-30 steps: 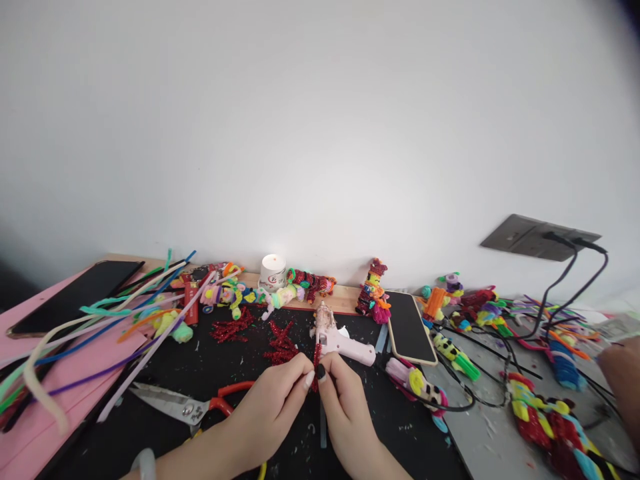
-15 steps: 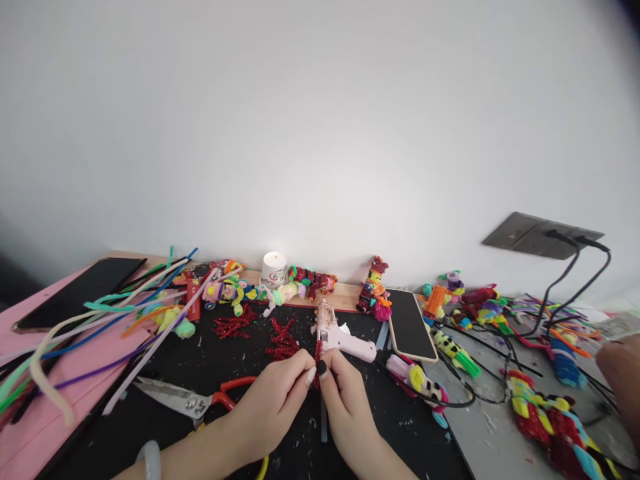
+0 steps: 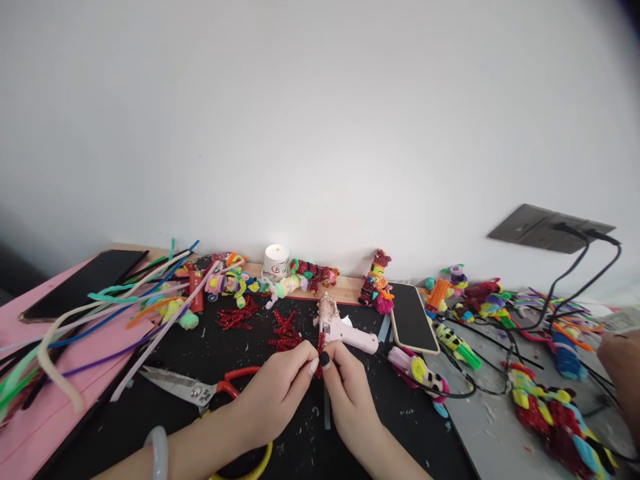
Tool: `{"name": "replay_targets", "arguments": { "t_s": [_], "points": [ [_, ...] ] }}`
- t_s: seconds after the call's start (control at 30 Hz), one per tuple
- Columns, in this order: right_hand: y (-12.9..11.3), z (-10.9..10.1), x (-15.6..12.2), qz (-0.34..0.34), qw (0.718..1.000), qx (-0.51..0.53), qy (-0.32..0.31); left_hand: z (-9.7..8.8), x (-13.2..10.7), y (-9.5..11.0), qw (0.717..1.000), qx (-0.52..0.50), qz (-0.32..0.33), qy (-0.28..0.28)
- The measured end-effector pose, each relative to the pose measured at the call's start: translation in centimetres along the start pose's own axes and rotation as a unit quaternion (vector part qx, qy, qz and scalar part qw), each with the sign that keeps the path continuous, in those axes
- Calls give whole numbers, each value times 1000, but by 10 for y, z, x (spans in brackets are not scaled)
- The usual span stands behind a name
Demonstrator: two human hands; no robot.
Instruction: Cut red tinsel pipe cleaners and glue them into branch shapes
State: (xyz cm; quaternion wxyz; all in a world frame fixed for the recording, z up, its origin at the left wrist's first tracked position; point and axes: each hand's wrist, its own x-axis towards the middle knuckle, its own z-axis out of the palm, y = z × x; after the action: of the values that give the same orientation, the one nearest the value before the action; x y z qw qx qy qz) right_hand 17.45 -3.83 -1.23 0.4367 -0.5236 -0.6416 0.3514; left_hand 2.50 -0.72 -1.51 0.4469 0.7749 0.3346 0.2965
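Note:
My left hand (image 3: 277, 393) and my right hand (image 3: 350, 393) meet over the black mat (image 3: 240, 347), fingertips pinched together on a short piece of red glitter pipe cleaner (image 3: 321, 348). Both hands are closed on it. Just beyond the fingertips lies a pink glue gun (image 3: 345, 330). More red glitter pieces (image 3: 284, 331) lie to the left of it. Orange-handled scissors (image 3: 195, 390) rest on the mat left of my left hand.
Long coloured pipe cleaners (image 3: 115, 313) spread over a pink sheet at left beside a dark phone (image 3: 83, 283). Finished pipe cleaner figures (image 3: 377, 283) line the wall, with a candle (image 3: 276, 261). Another phone (image 3: 413, 319), cables and a wall socket (image 3: 550, 229) are right. Another person's hand (image 3: 623, 373) is at the right edge.
Both hands stay pinched on the red piece and have shifted slightly; the view has tilted a little downward.

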Motion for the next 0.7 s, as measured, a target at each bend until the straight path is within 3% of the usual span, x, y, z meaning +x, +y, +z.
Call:
{"name": "replay_targets", "arguments": {
  "t_s": [0.7],
  "points": [
    [-3,-2,2,-1,1000,-26,5,-2,1,4,1000,-1,-6,15]
  ]
}}
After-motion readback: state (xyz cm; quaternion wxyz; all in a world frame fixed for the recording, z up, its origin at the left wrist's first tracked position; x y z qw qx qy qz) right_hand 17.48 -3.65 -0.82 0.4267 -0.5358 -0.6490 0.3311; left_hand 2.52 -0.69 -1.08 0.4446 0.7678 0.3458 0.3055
